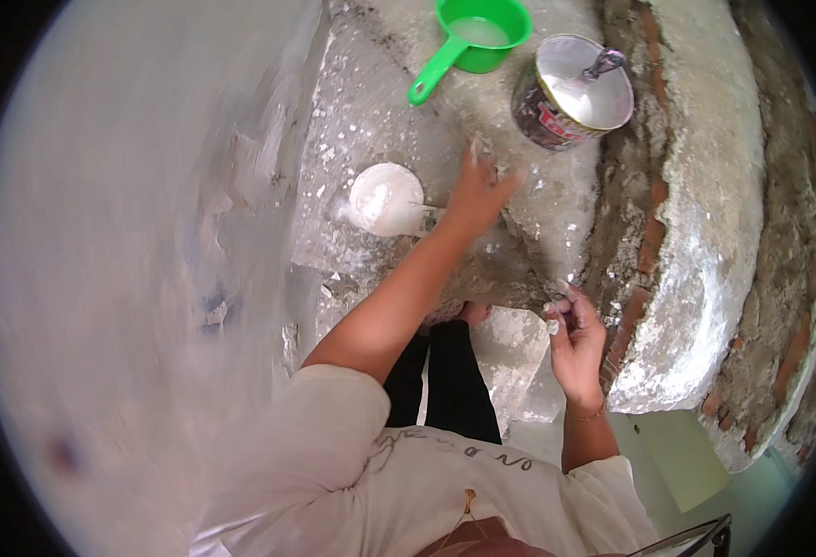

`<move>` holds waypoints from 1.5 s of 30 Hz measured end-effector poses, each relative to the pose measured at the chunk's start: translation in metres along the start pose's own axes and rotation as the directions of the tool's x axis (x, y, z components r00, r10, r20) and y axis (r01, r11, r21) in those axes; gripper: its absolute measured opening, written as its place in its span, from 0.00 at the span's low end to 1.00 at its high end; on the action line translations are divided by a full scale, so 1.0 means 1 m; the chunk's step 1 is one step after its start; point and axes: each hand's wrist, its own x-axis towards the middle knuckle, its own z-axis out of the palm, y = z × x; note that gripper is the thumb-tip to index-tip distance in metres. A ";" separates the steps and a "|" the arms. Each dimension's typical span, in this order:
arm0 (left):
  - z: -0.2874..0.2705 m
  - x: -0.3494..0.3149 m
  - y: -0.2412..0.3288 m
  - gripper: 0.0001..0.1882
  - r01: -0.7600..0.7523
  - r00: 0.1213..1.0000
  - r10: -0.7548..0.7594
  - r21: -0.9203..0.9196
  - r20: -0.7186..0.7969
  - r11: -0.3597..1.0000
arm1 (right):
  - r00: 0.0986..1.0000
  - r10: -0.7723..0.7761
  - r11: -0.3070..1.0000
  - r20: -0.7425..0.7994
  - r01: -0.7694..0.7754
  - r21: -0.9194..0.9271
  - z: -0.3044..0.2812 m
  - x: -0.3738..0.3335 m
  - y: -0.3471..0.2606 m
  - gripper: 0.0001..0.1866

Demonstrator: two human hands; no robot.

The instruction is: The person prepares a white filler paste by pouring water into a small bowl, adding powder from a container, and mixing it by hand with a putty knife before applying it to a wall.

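Note:
My left hand (pixel 479 190) reaches forward over a rough grey ledge (pixel 399 111), fingers spread and dusted with white, holding nothing; it is slightly blurred. Just left of its wrist sits a small white bowl (pixel 387 198) with white paste. My right hand (pixel 575 339) hangs lower at the ledge's front edge, fingers curled and smeared with white paste; whether it pinches something small I cannot tell. Beyond the left hand stand a green scoop (pixel 475 35) with pale liquid and an open paint tin (pixel 570 91) with white paint and a tool handle in it.
A plastered grey wall (pixel 148 260) fills the left side. To the right curves a broken masonry edge (pixel 705 232) with exposed red brick and white coating. My dark trousers (pixel 445 381) and a bare foot show below the ledge.

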 end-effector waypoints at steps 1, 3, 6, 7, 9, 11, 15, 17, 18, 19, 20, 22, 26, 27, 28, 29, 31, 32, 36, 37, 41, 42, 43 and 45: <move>-0.024 -0.022 -0.014 0.51 0.082 0.996 -0.085 0.084 0.027 0.993 | 0.998 0.035 0.999 0.049 -0.035 -0.011 0.010 0.004 0.009 0.25; -0.061 -0.064 -0.050 0.38 0.163 0.986 -0.152 0.187 -0.071 0.969 | 0.995 0.041 0.999 0.094 -0.042 0.005 0.034 0.014 0.041 0.24; -0.121 -0.126 -0.098 0.29 0.434 0.849 -0.438 -0.084 -0.296 0.897 | 0.979 0.105 0.994 0.173 -0.105 -0.004 0.079 0.029 0.085 0.22; -0.133 -0.142 -0.114 0.27 0.510 0.773 -0.524 -0.141 -0.358 0.849 | 0.963 0.175 0.985 0.203 -0.171 -0.036 0.094 0.034 0.101 0.21; -0.142 -0.171 -0.138 0.25 0.537 0.726 -0.583 -0.230 -0.365 0.812 | 0.944 0.195 0.961 0.265 -0.130 -0.244 0.127 0.047 0.131 0.20; -0.145 -0.194 -0.154 0.23 0.557 0.676 -0.641 -0.319 -0.363 0.767 | 0.920 0.225 0.897 0.320 -0.067 -0.437 0.155 0.058 0.142 0.21; -0.131 -0.212 -0.182 0.24 0.549 0.590 -0.795 -0.652 -0.142 0.523 | 0.971 0.101 0.795 0.219 0.054 -0.604 0.205 0.085 0.157 0.25; -0.122 -0.212 -0.202 0.24 0.521 0.573 -0.817 -0.744 -0.059 0.419 | 0.991 -0.050 0.759 0.124 0.119 -0.641 0.220 0.104 0.167 0.27; -0.120 -0.213 -0.211 0.25 0.484 0.602 -0.798 -0.789 -0.013 0.378 | 0.997 -0.020 0.769 0.074 0.062 -0.636 0.228 0.112 0.164 0.32; -0.117 -0.214 -0.220 0.25 0.449 0.632 -0.774 -0.829 0.031 0.333 | 1.000 0.011 0.777 0.023 0.006 -0.630 0.236 0.118 0.164 0.37; -0.110 -0.210 -0.225 0.25 0.444 0.638 -0.769 -0.836 0.044 0.321 | 1.000 0.004 0.765 0.025 0.013 -0.644 0.238 0.125 0.170 0.37; -0.098 -0.203 -0.230 0.25 0.466 0.579 -0.811 -0.850 0.084 0.245 | 0.995 0.036 0.717 -0.092 -0.089 -0.691 0.245 0.138 0.185 0.44; -0.089 -0.207 -0.263 0.30 0.467 0.536 -0.834 -0.870 0.135 0.159 | 0.995 0.053 0.639 -0.090 -0.103 -0.762 0.274 0.146 0.187 0.47; -0.087 -0.206 -0.269 0.32 0.493 0.511 -0.847 -0.857 0.144 0.151 | 0.993 0.055 0.642 -0.101 -0.113 -0.758 0.278 0.148 0.189 0.47; -0.087 -0.206 -0.278 0.32 0.483 0.513 -0.846 -0.864 0.147 0.144 | 0.992 0.058 0.646 -0.112 -0.123 -0.754 0.282 0.150 0.190 0.47; -0.090 -0.208 -0.288 0.29 0.490 0.506 -0.851 -0.859 0.140 0.150 | 0.993 0.058 0.641 -0.099 -0.114 -0.759 0.286 0.149 0.189 0.47; -0.097 -0.210 -0.308 0.25 0.491 0.523 -0.846 -0.848 0.101 0.202 | 0.995 0.046 0.703 -0.090 -0.096 -0.705 0.291 0.148 0.191 0.44; -0.094 -0.204 -0.308 0.25 0.497 0.532 -0.839 -0.846 0.118 0.196 | 0.994 0.035 0.693 -0.101 -0.097 -0.714 0.278 0.158 0.211 0.44; -0.093 -0.196 -0.298 0.25 0.480 0.567 -0.820 -0.839 0.072 0.258 | 1.000 -0.018 0.979 -0.008 0.016 -0.203 0.259 0.176 0.237 0.25; -0.095 -0.196 -0.299 0.26 0.486 0.578 -0.813 -0.830 0.069 0.275 | 0.997 0.028 0.996 0.073 -0.022 -0.088 0.261 0.176 0.227 0.21; -0.089 -0.192 -0.302 0.27 0.493 0.600 -0.797 -0.814 0.063 0.307 | 0.976 0.078 0.996 0.204 -0.086 0.035 0.250 0.194 0.195 0.12; -0.089 -0.189 -0.300 0.27 0.496 0.607 -0.792 -0.807 0.059 0.320 | 0.965 0.112 0.990 0.237 -0.130 0.059 0.249 0.199 0.185 0.11; -0.088 -0.187 -0.299 0.27 0.498 0.613 -0.788 -0.800 0.054 0.333 | 0.960 0.057 0.985 0.275 -0.099 0.140 0.246 0.208 0.184 0.09; -0.088 -0.186 -0.303 0.24 0.463 0.632 -0.774 -0.815 0.028 0.349 | 0.956 0.071 0.991 0.285 -0.099 0.086 0.245 0.224 0.168 0.07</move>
